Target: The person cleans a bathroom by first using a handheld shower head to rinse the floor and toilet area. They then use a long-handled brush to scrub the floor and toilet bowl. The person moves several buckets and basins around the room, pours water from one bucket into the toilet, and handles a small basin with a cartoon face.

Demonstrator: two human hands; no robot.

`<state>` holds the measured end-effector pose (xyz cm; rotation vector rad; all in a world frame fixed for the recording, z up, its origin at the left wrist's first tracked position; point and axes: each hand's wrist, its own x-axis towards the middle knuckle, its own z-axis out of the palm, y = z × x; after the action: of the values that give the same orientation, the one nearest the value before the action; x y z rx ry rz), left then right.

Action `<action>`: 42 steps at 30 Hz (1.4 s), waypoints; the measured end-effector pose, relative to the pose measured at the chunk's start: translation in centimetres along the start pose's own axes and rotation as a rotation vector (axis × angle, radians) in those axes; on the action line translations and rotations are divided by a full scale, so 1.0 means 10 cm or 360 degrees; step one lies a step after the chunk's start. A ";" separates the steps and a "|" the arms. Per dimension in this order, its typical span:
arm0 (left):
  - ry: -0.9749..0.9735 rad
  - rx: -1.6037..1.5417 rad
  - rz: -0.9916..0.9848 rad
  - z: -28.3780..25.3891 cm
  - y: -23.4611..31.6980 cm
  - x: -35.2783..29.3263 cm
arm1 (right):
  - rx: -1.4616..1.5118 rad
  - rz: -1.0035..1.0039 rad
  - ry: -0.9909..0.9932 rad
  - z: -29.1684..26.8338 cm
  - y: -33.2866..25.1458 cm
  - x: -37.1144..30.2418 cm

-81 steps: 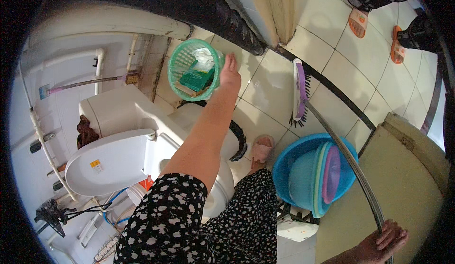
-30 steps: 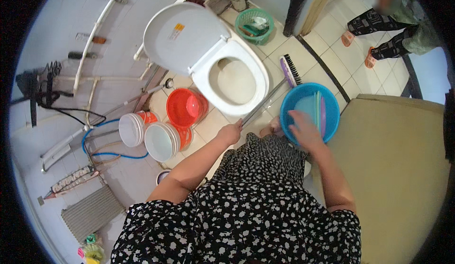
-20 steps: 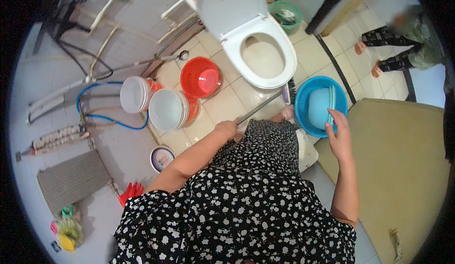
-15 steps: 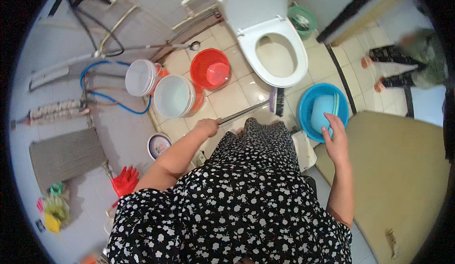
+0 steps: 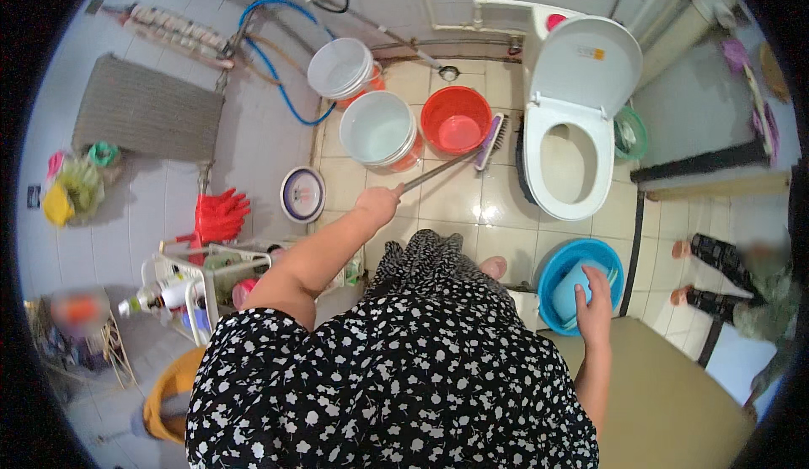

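We have our left hand [image 5: 377, 206] closed around the grey stick of the long brush [image 5: 442, 171]. Our fingers are curled tight, and the stick goes up and away to the right. At its far end is the purple and white brush head [image 5: 489, 144], down on the tile floor [image 5: 447, 212]. It is just beside the red bucket [image 5: 456, 105], between that and the white toilet [image 5: 581, 113]. The dark bristles face the toilet. We cannot tell if the brush head touches the red bucket.

Our right hand [image 5: 595, 299] is let loose, with the fingers a little bent and spread apart. It is over the near edge of the big blue tub [image 5: 558, 260], which has a light blue bowl [image 5: 570, 290] inside. We cannot tell if our fingers touch the bowl or only hang over it.

The toilet has its lid up. Left of the red bucket we see a white bucket [image 5: 354, 136], and another white bucket [image 5: 333, 69] sits behind it. On our far left, a pair of red gloves [image 5: 221, 218] hangs on the wall. Over on our right, another person [image 5: 720, 258] is near the tub.
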<state>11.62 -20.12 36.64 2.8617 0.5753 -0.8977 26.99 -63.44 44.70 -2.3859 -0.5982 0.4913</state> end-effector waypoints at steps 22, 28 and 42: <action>-0.0734 -0.1167 -0.0716 1.23 -0.71 -2.75 | -0.0128 -0.0404 -0.0622 0.65 -0.42 0.67; -0.0204 -0.2878 -0.1463 1.41 -0.91 -2.77 | -0.0202 -0.0455 -0.0711 0.93 -0.96 0.74; 0.0631 -0.1580 -0.1576 1.63 -2.21 -0.72 | -0.0331 -0.0441 -0.0782 1.36 -1.48 0.83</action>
<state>-10.85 -5.14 27.90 1.7246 1.8808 0.0432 23.09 -42.19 42.64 -2.3211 -1.2300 0.9373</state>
